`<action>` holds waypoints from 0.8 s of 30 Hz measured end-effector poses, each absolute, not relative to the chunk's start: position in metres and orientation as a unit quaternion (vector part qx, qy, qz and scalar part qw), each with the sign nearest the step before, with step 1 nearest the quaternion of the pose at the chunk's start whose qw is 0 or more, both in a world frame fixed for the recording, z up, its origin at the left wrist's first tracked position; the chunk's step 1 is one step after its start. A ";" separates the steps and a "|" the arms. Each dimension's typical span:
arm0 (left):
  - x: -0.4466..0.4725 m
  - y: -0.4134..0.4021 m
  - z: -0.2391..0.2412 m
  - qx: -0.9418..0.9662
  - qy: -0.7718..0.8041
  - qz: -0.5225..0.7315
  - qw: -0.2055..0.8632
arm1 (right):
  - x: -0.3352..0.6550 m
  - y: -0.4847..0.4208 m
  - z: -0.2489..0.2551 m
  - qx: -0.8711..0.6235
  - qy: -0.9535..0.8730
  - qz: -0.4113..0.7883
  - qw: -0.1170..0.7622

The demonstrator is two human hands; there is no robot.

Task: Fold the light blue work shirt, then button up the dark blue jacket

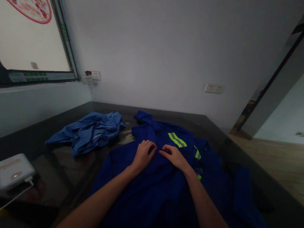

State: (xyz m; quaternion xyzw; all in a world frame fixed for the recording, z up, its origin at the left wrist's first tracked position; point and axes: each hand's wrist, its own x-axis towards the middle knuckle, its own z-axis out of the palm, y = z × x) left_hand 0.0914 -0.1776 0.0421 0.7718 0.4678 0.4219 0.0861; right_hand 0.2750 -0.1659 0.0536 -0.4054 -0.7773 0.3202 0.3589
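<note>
so both hands are on the dark blue jacket [143, 193], which lies spread on the black table [215, 131] in the lower middle of the frame, collar end away toward the wall; left hand [144, 153] is curled, fingers bent under and tips nipping a bit of the front cloth right at the centre; right hand [173, 156] sits just beside it, flatter, thumb and fingers drawn together on the same strip of cloth, so the two nearly touch; whether it's a button, a zip or just an edge between them I can't tell, too dark

how far along, going by how things lie: not far imo; the jacket is laid out front up with its yellow stripes [176, 140] showing just above the hands, but it's rumpled, the collar is bunched at the top, and the right side spills in loose folds toward the lower right of the frame; nothing on it looks folded or squared off yet

the lighter blue garment [90, 131] sits in a crumpled heap left of centre, well apart from the hands, looks untouched; a white box [12, 170] with a cable [6, 204] is at the lower left; window [21, 38] at upper left, sockets [213, 88] on the back wall
</note>
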 end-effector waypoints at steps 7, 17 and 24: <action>0.094 -0.194 0.054 0.793 0.391 0.457 0.095 | 0.279 -0.168 0.058 -0.375 -0.784 0.342 0.357; 0.099 -0.187 0.039 0.749 0.418 0.449 0.249 | 0.273 -0.171 0.058 -0.384 -0.790 0.300 0.373; 0.097 -0.187 0.042 0.744 0.427 0.448 0.252 | 0.273 -0.171 0.057 -0.380 -0.792 0.286 0.383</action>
